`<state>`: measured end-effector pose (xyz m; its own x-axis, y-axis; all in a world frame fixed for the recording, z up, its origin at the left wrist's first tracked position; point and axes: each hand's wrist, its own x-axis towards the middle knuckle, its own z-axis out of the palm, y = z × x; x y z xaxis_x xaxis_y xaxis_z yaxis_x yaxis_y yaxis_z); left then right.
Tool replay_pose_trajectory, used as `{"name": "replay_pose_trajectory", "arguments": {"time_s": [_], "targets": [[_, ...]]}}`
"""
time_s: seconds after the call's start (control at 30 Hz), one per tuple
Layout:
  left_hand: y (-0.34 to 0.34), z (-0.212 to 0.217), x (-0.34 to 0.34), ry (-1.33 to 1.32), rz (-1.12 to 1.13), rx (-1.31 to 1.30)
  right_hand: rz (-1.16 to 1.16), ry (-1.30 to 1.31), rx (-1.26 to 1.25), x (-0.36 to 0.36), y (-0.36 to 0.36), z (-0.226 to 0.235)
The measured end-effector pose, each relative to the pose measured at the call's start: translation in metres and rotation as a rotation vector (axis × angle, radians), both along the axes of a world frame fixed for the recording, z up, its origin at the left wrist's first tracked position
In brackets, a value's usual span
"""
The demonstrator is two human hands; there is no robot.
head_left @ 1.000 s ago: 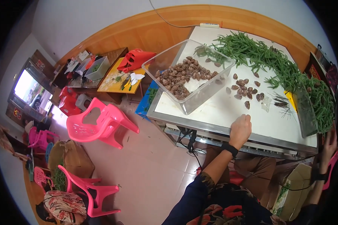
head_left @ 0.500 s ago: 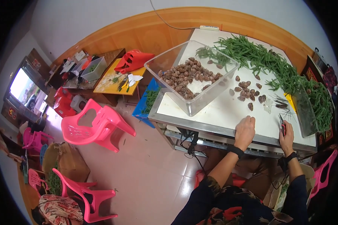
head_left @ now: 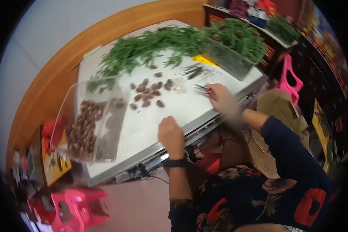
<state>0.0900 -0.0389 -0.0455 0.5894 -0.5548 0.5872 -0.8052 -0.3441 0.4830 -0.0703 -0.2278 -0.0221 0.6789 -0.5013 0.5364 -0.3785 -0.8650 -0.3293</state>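
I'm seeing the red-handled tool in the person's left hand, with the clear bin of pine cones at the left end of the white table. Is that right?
Not quite: the head view shows the red-handled tool in the right hand. The clear bin of pine cones is at the left end of the white table.

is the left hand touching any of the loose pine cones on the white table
Apart: the head view shows bare white tabletop between the left hand and the nearest loose pine cone.
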Motion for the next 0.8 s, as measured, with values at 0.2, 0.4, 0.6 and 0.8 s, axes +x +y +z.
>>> {"name": "replay_pose_trajectory", "arguments": {"time_s": [0.2,0.4,0.6,0.8], "targets": [[-0.002,0.012,-0.008,-0.030,-0.017,0.047,-0.072,-0.054,0.072,-0.013,0.000,0.007],[0.000,0.013,-0.010,-0.036,0.000,0.106,-0.037,-0.092,0.053,-0.011,-0.003,0.001],[0.009,0.021,-0.007,-0.053,-0.037,0.215,-0.047,-0.111,0.101,-0.013,-0.001,0.005],[0.012,0.069,-0.010,0.015,-0.180,0.320,-0.120,-0.120,0.098,-0.015,-0.003,-0.001]]}}
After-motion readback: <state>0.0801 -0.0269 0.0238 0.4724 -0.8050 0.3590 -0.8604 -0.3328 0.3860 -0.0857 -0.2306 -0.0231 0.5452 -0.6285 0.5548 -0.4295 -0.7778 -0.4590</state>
